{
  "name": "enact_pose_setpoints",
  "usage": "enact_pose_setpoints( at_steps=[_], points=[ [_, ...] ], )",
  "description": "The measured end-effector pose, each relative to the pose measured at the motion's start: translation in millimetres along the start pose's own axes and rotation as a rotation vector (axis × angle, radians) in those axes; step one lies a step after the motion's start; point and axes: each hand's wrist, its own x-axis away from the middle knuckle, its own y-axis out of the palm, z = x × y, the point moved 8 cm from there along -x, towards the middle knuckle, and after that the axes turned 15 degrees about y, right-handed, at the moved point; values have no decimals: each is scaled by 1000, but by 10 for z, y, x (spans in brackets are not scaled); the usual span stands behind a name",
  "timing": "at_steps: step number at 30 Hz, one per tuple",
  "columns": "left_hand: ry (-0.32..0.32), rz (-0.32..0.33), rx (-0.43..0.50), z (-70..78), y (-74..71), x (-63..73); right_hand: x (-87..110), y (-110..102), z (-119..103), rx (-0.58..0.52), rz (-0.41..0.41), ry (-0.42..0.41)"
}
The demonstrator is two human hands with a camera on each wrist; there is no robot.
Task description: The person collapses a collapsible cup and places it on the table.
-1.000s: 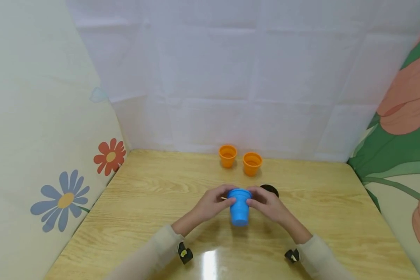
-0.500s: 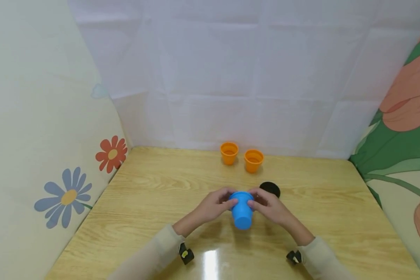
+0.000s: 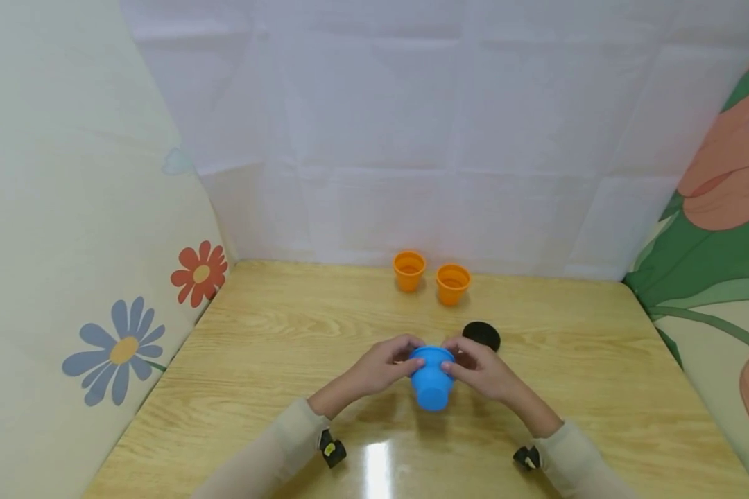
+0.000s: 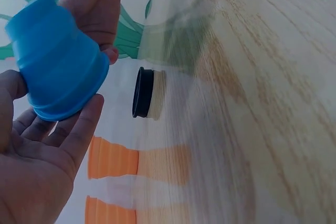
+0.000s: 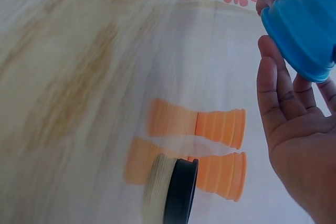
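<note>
Both hands grip a blue collapsible cup [image 3: 432, 389] with ringed, stepped sides above the wooden table. It tilts so that its narrow base faces the body and its wide rim points away. My left hand [image 3: 379, 363] pinches the left side, thumb on the near wall and fingers behind the rim. On the opposite side, my right hand [image 3: 488, 369] holds it the same way. In the left wrist view, the cup's ridged wall [image 4: 59, 59] shows between the two hands. The inside of the cup is hidden.
Two orange ribbed cups [image 3: 408, 272] [image 3: 453, 285] stand upright near the back of the table. A low, round black thing with a raised rim [image 3: 482, 335] lies just beyond my right hand. White cloth [image 3: 349, 138] hangs behind the table; flowered cloths flank it.
The blue cup has tipped further, its base turning toward the head camera, and it looks shorter. Both hands keep their hold. The orange cups and black thing stay on the table.
</note>
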Motion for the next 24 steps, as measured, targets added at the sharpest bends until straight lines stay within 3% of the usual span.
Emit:
enact_pose_setpoints(
  at_steps=[7,14,24],
  points=[
    [8,1,-1,-11,5,-2,9,-25,-20,15,28,-15],
    [-15,-3,135,16,43,0,14,-75,-69,74,93,-47],
    [-5,-2,179,3,50,-26,40,-97,-122,116,143,-80]
  ],
)
